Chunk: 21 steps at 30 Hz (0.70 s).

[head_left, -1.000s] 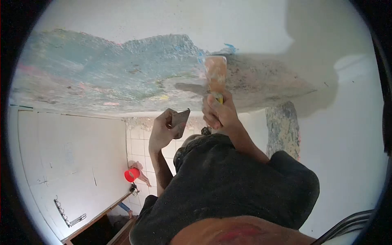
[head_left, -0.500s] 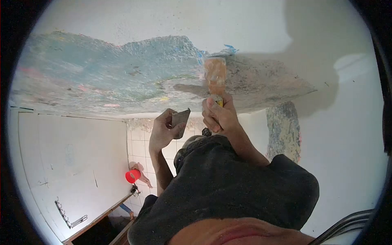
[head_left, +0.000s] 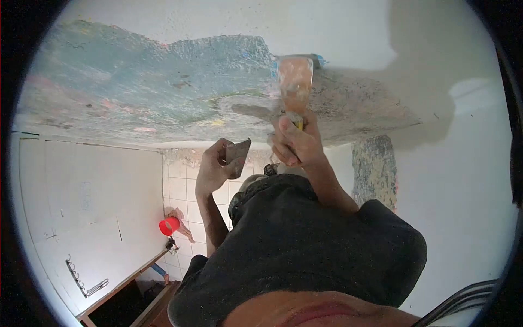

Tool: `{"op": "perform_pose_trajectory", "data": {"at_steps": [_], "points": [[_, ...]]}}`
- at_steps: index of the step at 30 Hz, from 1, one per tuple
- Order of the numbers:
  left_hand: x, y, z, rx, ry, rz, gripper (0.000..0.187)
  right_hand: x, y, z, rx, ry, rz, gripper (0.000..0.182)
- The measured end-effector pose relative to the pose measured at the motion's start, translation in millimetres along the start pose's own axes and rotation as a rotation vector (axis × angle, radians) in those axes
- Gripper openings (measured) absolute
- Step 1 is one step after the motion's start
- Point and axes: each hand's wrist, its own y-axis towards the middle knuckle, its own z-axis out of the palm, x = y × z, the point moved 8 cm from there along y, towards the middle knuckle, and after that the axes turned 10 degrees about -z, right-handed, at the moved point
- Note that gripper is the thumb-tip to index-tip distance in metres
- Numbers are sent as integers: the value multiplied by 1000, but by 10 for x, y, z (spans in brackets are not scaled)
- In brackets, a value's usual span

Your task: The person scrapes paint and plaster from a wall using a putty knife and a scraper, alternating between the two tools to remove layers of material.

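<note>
My right hand [head_left: 300, 143] is closed around the handle of a putty knife [head_left: 296, 84]. Its broad, shiny blade points up the wall, the tip at the border between white paint and the bared blue-grey patch [head_left: 180, 71]. Bright blue bits show beside the blade tip. In my left hand [head_left: 211, 170], lower and to the left, a flat dark grey plate [head_left: 238, 158] is pinched between thumb and fingers, apart from the wall. Most of the putty knife's handle is hidden by my fingers.
A second scraped strip [head_left: 375, 169] runs down the wall at right. Below lie floor tiles [head_left: 177, 188], a red bucket [head_left: 169, 225] with a cloth-like thing beside it. A white panel [head_left: 87, 191] with a hook rail [head_left: 76, 277] stands left. Black cables [head_left: 463, 300] hang lower right.
The putty knife in my right hand has moved up the wall and slightly right. My left hand with the plate has shifted slightly up and left in view.
</note>
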Motion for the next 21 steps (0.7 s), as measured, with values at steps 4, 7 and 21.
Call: {"op": "perform_pose_trajectory", "data": {"at_steps": [4,7,21], "points": [[-10,-39,0,-4,-10,15,25,61,-30,-18,59,-42,-19,20],[-14,17,-6,-7,4,-5,25,21,-48,-2,-53,50,23,24],[-40,59,91,38,-3,9,26,-42,-44,-112,0,-36,17,37]]}}
